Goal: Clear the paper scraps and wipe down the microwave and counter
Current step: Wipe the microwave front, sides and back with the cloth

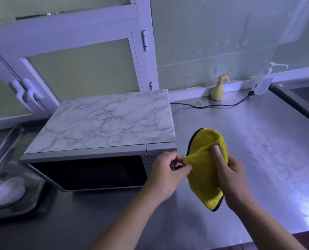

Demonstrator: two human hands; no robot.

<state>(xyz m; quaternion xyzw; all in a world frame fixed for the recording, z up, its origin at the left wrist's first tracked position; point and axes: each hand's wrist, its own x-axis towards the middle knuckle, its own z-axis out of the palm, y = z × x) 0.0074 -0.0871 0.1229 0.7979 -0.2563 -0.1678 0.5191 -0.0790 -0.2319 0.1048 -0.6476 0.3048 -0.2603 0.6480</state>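
**Operator:** What have I got hold of?

**Spotter:** Your right hand [229, 170] grips a yellow microfibre cloth with a dark trimmed edge [204, 186]. Your thumb lies over the top fold and your fingers curl beneath it. Your left hand [168, 170] pinches the cloth's left corner between thumb and fingertips. You hold the cloth up off the surface, bunched at the top and hanging down between your wrists.

**Operator:** What's underneath?

**Spotter:** A brushed stainless-steel counter [258, 138] runs below your grip and out to its right.

**Operator:** And the microwave?

**Spotter:** Just left of your left hand stands a silver microwave with a dark glass door [88, 170]. The door is closed, and its right end is nearest your knuckles. A white marble-patterned top [103, 121] covers it. Further left, past the microwave, a steel tray [3, 147] holds white bowls [7, 192].

**Operator:** Beyond my hands?

**Spotter:** A black power cord [218, 105] trails across the counter from the back of the microwave towards the wall. A small yellowish item [198, 103] lies beside it, too small to tell what it is. Past the cord, a pale yellow spray bottle [217, 91] stands upright against the wall ledge. A clear pump bottle [262, 82] stands to its right. Further right again is the corner of a steel sink [303, 94]. Behind the microwave is a white-framed window with frosted panes [81, 69], with two white handles [26, 92] at its left.
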